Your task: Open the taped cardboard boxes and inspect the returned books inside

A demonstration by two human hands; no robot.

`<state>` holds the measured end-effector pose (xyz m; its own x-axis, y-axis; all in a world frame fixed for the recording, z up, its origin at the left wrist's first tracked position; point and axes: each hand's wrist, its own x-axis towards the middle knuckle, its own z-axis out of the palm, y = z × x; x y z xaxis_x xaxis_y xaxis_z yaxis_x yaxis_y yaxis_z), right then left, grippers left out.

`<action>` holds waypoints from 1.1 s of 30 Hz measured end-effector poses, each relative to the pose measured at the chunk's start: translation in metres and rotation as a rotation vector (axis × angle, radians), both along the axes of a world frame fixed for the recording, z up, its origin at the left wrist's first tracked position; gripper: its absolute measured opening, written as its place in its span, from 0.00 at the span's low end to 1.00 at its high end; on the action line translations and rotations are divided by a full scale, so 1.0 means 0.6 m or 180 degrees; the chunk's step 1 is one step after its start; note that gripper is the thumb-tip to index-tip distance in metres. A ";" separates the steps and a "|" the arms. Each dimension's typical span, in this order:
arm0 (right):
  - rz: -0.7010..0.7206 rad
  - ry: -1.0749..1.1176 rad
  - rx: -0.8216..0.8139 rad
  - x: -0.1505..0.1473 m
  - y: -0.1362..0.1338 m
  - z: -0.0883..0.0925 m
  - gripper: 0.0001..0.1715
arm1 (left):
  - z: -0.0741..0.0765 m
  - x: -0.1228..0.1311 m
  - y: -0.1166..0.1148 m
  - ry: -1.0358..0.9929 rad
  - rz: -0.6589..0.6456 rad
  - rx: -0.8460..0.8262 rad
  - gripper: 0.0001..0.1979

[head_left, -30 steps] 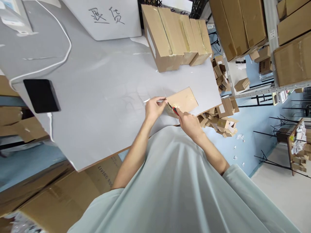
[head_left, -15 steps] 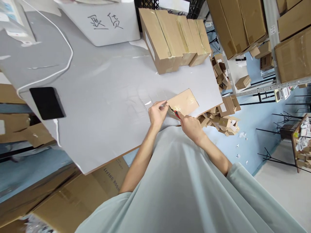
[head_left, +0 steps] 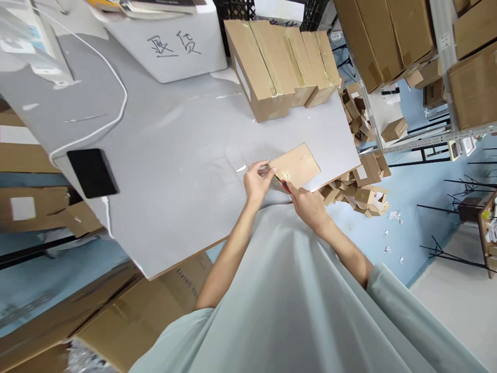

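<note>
A small flat cardboard box point(head_left: 301, 161), with clear tape shining on it, lies near the table's front edge. At its left end, my left hand point(head_left: 257, 181) is closed, thumb and fingers pinching the edge. My right hand point(head_left: 309, 207) is wrapped round the handle of a red-and-black cutting tool point(head_left: 285, 185) at the box's near left side. The tool's thin dark tip points toward my left fingertips. Whether it is a knife or scissors is unclear, since my hand covers most of the handle.
Taped cartons point(head_left: 272, 77) stand in a row at the back of the grey table point(head_left: 174, 181), beside a marked white bin point(head_left: 186, 46). A phone point(head_left: 92, 173) with a white cable lies left. Cardboard boxes point(head_left: 361, 194) are heaped on the floor right; loaded shelving point(head_left: 444, 52) stands beyond.
The whole view has shifted slightly to the right. My left fingers and the tool's tip are closer together at the box's left end; both hands keep their grips.
</note>
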<state>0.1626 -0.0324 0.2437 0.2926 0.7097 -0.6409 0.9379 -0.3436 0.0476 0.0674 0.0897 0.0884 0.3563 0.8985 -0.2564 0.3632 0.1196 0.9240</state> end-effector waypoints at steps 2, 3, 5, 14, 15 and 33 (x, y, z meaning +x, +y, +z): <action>-0.0051 -0.0002 -0.0093 0.000 -0.012 -0.001 0.36 | -0.006 0.002 -0.003 -0.0005 0.0019 -0.0100 0.17; -0.0072 -0.0001 -0.0160 0.000 -0.019 -0.001 0.36 | -0.008 0.003 -0.005 0.0000 0.0033 -0.0092 0.17; -0.0108 0.0024 -0.0273 -0.001 -0.036 -0.004 0.35 | -0.009 0.003 -0.010 -0.0012 0.0078 -0.0054 0.16; -0.0478 0.0193 -0.0090 0.012 -0.089 0.014 0.34 | -0.010 -0.003 -0.002 -0.0019 0.0066 0.0079 0.18; -0.0566 0.0179 0.0015 0.020 -0.094 0.018 0.34 | -0.009 -0.005 0.000 0.0017 0.0045 0.0108 0.19; -0.0923 0.0389 0.0684 0.228 -0.101 -0.038 0.35 | 0.053 0.186 -0.031 0.0940 -0.1301 0.1567 0.17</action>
